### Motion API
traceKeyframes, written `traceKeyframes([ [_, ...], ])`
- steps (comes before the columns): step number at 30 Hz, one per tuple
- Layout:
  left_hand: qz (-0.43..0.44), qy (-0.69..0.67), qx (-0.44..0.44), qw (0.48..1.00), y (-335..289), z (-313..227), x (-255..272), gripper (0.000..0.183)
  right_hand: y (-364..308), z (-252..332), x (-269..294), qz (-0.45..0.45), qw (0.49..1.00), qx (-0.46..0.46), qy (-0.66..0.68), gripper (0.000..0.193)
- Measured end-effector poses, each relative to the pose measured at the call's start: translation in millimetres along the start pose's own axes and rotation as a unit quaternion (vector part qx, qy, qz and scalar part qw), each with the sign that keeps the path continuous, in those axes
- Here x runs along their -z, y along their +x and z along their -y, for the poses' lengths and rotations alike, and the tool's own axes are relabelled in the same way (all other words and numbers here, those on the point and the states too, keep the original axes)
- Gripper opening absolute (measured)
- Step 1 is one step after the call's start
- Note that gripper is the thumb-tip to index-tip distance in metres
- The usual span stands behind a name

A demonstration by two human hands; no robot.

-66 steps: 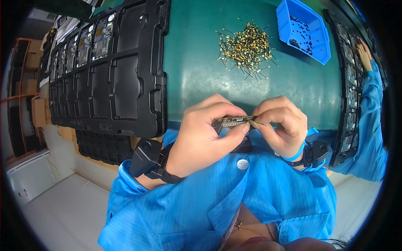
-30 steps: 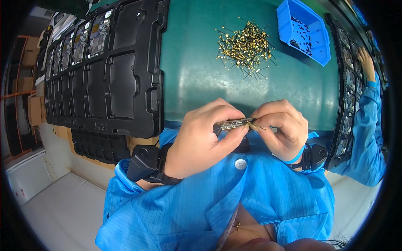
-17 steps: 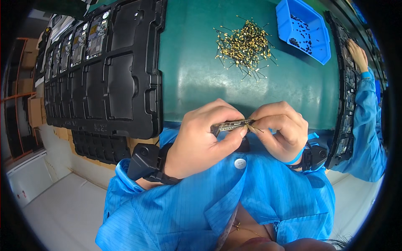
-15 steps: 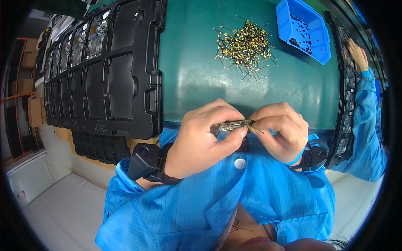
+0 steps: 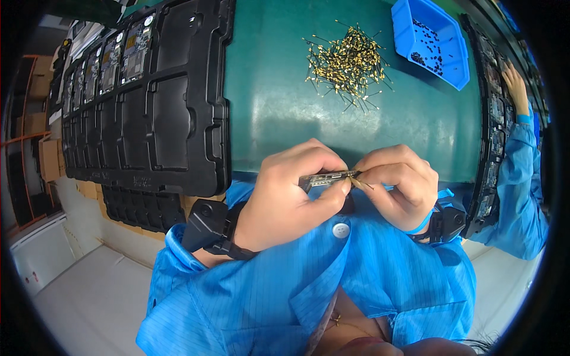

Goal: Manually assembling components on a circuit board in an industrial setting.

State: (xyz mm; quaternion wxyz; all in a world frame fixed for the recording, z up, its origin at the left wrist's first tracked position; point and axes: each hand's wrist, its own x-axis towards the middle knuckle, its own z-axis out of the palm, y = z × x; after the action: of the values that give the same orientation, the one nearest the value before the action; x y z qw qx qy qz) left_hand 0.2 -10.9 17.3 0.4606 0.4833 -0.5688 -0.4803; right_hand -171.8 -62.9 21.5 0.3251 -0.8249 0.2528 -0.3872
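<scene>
My left hand (image 5: pixel 297 193) grips a small circuit board (image 5: pixel 323 178), held nearly edge-on above the table's near edge. At the board's right end my right hand (image 5: pixel 399 184) pinches a thin, gold-and-black wired part (image 5: pixel 363 183). The fingertips of both hands almost meet there, and they hide where the part touches the board. Farther off on the green mat (image 5: pixel 279 113) lies a loose pile of similar small parts (image 5: pixel 347 65), gold with thin dark wires.
A blue bin (image 5: pixel 436 44) with small black pieces stands at the far right. On the left lies a black moulded tray (image 5: pixel 172 118) with circuit boards (image 5: pixel 136 50) in its far pockets. Along the right edge, a co-worker's hand (image 5: pixel 515 86) rests over another board-filled tray (image 5: pixel 496 124).
The co-worker's hand at the right has shifted slightly. My own hands stay nearly in place, with the board and the small part still held.
</scene>
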Motion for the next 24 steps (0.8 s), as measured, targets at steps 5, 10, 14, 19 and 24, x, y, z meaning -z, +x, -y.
traceKeyframes([
  [5, 0.022, 0.015, -0.009, 1.000, 0.6, -1.9, 3.9, 0.012, 1.2, -0.3, 1.5, 0.006, 1.000, 0.002, 0.004, 0.016],
  [10, 0.025, 0.012, -0.015, 1.000, 1.1, -2.0, 2.8, 0.011, 1.6, 0.3, 4.9, 0.032, 0.995, -0.066, 0.064, 0.013],
  [14, 0.033, 0.003, 0.007, 0.999, 0.1, -2.2, 4.2, 0.011, 2.6, -2.1, 5.8, 0.040, 0.991, -0.079, 0.097, 0.012],
  [19, 0.033, -0.013, 0.021, 0.999, 1.2, -3.6, 4.6, 0.011, 2.3, -4.2, 4.6, 0.028, 0.991, -0.073, 0.106, 0.012],
  [24, 0.010, -0.017, 0.025, 0.999, 2.0, -5.3, 1.0, 0.014, 6.1, -5.4, 6.2, 0.036, 0.988, -0.077, 0.128, 0.009],
])
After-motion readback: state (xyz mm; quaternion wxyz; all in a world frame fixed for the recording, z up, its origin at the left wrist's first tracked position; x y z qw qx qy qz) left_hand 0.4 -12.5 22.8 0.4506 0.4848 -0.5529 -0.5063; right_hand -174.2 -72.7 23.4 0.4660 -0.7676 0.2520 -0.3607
